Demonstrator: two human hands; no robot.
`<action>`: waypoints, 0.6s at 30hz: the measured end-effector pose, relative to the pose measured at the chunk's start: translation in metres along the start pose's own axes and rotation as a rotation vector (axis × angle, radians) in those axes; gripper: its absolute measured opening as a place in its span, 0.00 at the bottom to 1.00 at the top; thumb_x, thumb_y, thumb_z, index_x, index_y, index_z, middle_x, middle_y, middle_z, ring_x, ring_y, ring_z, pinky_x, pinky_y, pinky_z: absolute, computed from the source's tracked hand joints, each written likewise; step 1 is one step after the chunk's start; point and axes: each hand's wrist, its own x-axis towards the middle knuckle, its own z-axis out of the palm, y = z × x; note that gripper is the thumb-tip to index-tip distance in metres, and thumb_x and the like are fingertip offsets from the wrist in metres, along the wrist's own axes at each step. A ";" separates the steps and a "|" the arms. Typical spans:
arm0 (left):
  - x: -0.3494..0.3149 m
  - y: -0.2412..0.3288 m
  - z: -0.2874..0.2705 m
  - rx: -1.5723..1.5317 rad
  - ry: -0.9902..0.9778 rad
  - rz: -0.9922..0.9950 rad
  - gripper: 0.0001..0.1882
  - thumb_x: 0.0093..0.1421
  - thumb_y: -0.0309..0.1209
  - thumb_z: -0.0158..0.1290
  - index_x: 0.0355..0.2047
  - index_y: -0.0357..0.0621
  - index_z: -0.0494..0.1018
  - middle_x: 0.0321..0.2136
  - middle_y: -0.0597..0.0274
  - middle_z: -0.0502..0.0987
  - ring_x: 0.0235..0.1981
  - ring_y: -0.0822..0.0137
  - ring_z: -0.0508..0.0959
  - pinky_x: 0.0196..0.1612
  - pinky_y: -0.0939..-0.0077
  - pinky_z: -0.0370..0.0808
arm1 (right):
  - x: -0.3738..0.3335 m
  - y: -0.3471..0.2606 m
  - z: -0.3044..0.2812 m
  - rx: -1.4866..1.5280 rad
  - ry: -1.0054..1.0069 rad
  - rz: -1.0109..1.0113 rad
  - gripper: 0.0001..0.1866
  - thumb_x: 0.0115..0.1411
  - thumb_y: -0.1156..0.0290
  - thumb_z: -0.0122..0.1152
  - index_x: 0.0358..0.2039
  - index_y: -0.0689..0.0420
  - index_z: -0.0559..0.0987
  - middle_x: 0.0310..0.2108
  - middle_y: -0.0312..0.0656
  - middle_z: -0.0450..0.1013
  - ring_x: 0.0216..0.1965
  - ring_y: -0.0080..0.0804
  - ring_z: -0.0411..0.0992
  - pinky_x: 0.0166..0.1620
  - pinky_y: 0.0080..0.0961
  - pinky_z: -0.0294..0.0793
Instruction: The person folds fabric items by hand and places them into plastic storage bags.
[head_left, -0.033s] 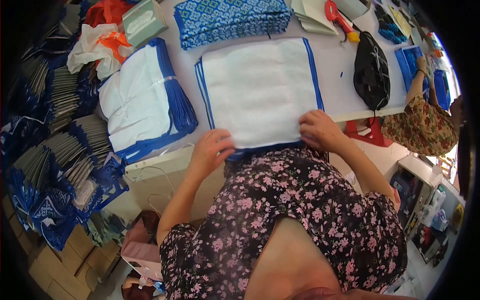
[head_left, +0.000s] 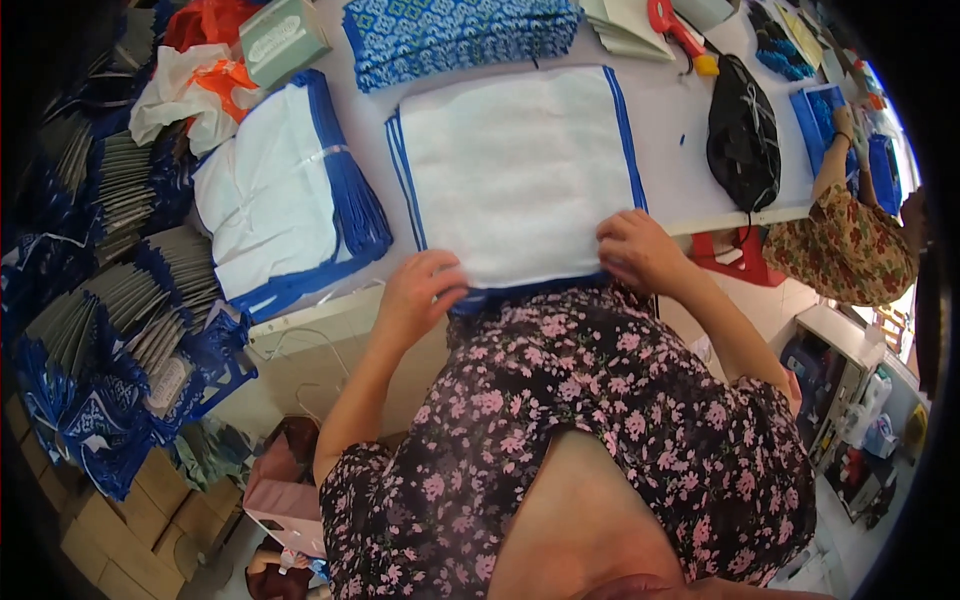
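In front of me lies a flat, squarish white cloth (head_left: 520, 175) with blue edges, and more blue edges show beneath it at the sides. My left hand (head_left: 422, 292) is at its near left corner, fingers curled over the edge. At the near right corner, my right hand (head_left: 637, 250) has its fingers bent over the cloth, the thumb side partly hidden. Both hands appear closed on the near edge, which overhangs toward my lap. To the left rests a stack of similar white cloths (head_left: 270, 190) with blue edges, tied with a pale band.
A blue patterned fabric stack (head_left: 460, 40) sits behind the cloth. On the right are a black bag (head_left: 743, 135) and a red-and-yellow tape dispenser (head_left: 680, 35). A green box (head_left: 283, 42) and plastic bags (head_left: 190, 100) stand far left. Another person's arm (head_left: 832, 165) works at right.
The whole view has shifted slightly, with the table's things a little higher in the picture. My hands keep their places at the cloth's near corners.
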 end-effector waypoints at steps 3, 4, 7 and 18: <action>0.010 -0.007 -0.002 -0.004 0.078 0.006 0.07 0.52 0.26 0.61 0.32 0.44 0.75 0.37 0.59 0.77 0.41 0.54 0.77 0.45 0.64 0.73 | 0.011 0.012 -0.008 0.203 0.013 0.079 0.07 0.52 0.74 0.63 0.29 0.57 0.73 0.39 0.43 0.72 0.44 0.45 0.69 0.48 0.36 0.67; 0.012 -0.010 -0.003 -0.064 0.095 -0.003 0.08 0.52 0.26 0.60 0.32 0.43 0.75 0.38 0.58 0.78 0.42 0.54 0.77 0.45 0.64 0.73 | 0.012 0.013 -0.012 0.259 0.048 0.095 0.07 0.54 0.75 0.62 0.32 0.59 0.73 0.37 0.43 0.72 0.42 0.46 0.69 0.47 0.37 0.68; 0.016 -0.017 0.004 -0.165 0.178 -0.057 0.06 0.55 0.25 0.59 0.33 0.41 0.74 0.34 0.58 0.78 0.37 0.60 0.78 0.41 0.69 0.73 | 0.019 0.010 -0.018 0.474 0.041 0.469 0.08 0.56 0.74 0.62 0.35 0.59 0.73 0.36 0.44 0.72 0.40 0.46 0.70 0.45 0.36 0.69; 0.026 -0.013 -0.001 -0.022 0.400 -0.139 0.11 0.50 0.20 0.60 0.35 0.44 0.76 0.28 0.63 0.78 0.32 0.60 0.77 0.40 0.68 0.72 | -0.008 0.014 -0.003 0.075 0.377 0.342 0.20 0.48 0.82 0.62 0.44 0.56 0.77 0.41 0.44 0.78 0.43 0.46 0.75 0.48 0.35 0.74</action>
